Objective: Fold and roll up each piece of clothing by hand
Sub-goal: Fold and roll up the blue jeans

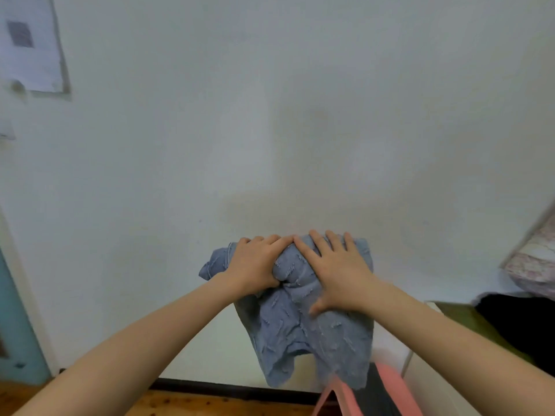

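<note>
A blue-grey textured garment (303,328) hangs in the air in front of a white wall, its two short legs dangling toward the floor. My left hand (255,264) grips the bunched top of it on the left, fingers curled over the fabric. My right hand (336,265) lies on the top right of the garment, fingers spread over the cloth and the thumb pressing into it from below. Both forearms reach forward from the bottom corners.
A pink-edged dark object (378,394) sits low under the garment. At the right stands a white piece of furniture with an olive top (462,316), dark cloth (519,322) and a pale patterned fabric (534,265). Wooden floor (192,403) and a black skirting run below. A paper (30,43) hangs on the wall at upper left.
</note>
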Motion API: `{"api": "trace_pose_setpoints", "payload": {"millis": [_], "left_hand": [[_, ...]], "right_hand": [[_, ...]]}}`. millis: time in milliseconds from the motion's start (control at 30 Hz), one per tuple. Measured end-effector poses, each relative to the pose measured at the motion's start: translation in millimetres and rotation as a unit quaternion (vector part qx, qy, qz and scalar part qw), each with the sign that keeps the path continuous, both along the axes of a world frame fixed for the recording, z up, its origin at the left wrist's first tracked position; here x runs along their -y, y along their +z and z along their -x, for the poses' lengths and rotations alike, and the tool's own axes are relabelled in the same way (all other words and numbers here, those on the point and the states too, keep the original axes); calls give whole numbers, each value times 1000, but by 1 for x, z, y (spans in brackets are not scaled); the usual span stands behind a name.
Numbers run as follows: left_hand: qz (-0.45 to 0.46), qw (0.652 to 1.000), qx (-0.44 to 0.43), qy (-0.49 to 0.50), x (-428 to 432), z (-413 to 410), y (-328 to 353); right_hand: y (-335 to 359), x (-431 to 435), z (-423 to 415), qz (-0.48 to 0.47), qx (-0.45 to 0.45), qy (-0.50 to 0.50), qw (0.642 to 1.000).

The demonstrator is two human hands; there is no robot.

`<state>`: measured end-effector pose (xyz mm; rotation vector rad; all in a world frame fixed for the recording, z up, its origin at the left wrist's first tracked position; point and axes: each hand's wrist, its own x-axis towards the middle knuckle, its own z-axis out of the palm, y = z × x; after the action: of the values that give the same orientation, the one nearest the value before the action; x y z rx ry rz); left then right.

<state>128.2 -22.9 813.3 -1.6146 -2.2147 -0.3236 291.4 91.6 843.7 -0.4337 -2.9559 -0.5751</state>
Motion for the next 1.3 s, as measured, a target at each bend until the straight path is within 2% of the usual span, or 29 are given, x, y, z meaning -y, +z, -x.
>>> {"api": "trace_pose_setpoints", "payload": {"millis": [200,333,400,533,667,800,933,1033,1133,1200,1300], "left_hand": [[38,999,1,-34,-9,-2,13],[69,997,6,-44,-12,-1,18],[58,998,-24,-31,-9,-3,15],[-14,988,-152,20,2,-10,-5],[-49,974,-223,7,12,-1,-18],[-29,972,-234,6,16,3,-15],[-36,976,-215,8,13,11,-1],[-28,976,-215,-9,9,12,5],[-34,978,-204,3,4,9,9],[-41,980,-194,8,2,10,11],[-33,986,-162,26,0,8,15]], "right_hand": [[-33,-16,-1,-53,-152,27,987],[-38,-23,-2,-37,-212,39,976],[-33,-22,-1,-4,-222,28,975],[-13,-18,0,128,-212,-10,969],[14,-23,0,220,-166,-37,961],[31,-31,4,328,-114,-34,937],[40,-38,3,496,-68,-13,865],[42,-47,5,521,-32,-8,853],[47,-50,9,488,2,-21,872],[53,-46,9,420,17,-29,907],[53,-33,3,272,-20,-30,961]]}}
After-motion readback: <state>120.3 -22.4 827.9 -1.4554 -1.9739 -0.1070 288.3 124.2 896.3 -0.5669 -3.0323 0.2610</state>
